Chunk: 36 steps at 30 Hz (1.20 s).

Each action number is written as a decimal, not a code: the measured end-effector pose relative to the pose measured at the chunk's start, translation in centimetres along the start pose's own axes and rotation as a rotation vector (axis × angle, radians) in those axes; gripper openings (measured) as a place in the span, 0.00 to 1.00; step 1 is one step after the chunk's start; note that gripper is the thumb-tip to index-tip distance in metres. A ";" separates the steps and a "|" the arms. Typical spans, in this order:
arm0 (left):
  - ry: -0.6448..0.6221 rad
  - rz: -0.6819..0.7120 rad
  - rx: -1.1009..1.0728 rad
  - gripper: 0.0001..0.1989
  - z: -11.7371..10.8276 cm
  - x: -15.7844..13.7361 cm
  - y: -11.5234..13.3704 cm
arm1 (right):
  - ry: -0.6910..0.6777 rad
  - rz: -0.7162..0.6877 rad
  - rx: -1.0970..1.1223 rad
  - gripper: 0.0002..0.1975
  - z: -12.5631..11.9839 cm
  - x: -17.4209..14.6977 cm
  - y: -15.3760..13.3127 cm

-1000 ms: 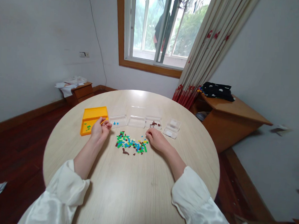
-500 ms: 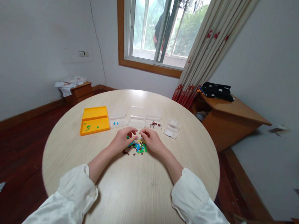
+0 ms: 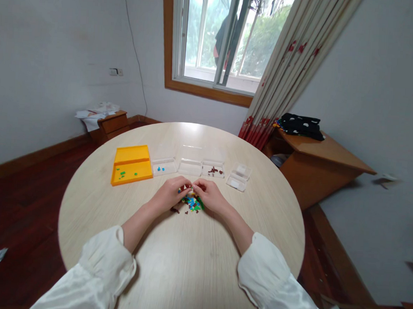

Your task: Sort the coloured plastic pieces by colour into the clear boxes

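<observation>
A loose pile of small coloured building bricks [image 3: 192, 203], blue, green, brown and yellow, lies on the table in front of me. My left hand [image 3: 171, 192] is over the pile's left side, its fingers curled together. From the right, my right hand [image 3: 210, 195] comes in with thumb and finger pinched. The fingertips of both hands meet just above the back of the pile. Whatever sits between them is too small to make out. A few brown pieces [image 3: 175, 211] lie at the pile's near left edge, close to my left wrist.
Behind the hands stand an open yellow box [image 3: 131, 179] with green pieces, a clear box [image 3: 165, 172] with blue pieces, another clear box [image 3: 190, 173], one with brown pieces [image 3: 213, 177], and a small clear case [image 3: 236, 182]. They rest on a round wooden table [image 3: 185, 265].
My fingers have closed and the two hands' fingertips have come together above the pile. The boxes stay in place; the view has shifted slightly.
</observation>
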<state>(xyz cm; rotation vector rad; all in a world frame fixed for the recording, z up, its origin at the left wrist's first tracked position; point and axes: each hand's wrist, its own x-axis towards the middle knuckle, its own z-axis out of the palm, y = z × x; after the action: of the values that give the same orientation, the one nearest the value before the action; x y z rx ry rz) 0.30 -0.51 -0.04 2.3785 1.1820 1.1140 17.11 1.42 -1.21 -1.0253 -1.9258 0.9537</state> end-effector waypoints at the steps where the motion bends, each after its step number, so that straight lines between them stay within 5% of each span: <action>1: 0.001 0.009 0.002 0.03 0.0 0.0 0.0 | -0.001 0.002 0.009 0.12 0.0 0.0 0.1; 15: 0.001 -0.003 -0.025 0.06 -0.3 0.0 0.3 | -0.013 0.046 0.107 0.12 0.0 0.1 -0.2; 28: 0.456 -0.431 -0.158 0.08 -1.2 0.7 -2.4 | 0.010 0.029 -0.277 0.09 -1.3 -0.2 -0.2; 36: 0.537 -0.542 -0.389 0.08 -1.4 0.7 -2.3 | -0.081 -0.032 -0.354 0.07 -1.2 -0.4 -0.5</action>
<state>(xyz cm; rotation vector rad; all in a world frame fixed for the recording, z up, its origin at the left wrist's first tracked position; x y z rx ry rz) -1.75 1.39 0.07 1.3848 1.4754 1.6311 18.12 1.19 -0.40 -1.1632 -2.2244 0.6565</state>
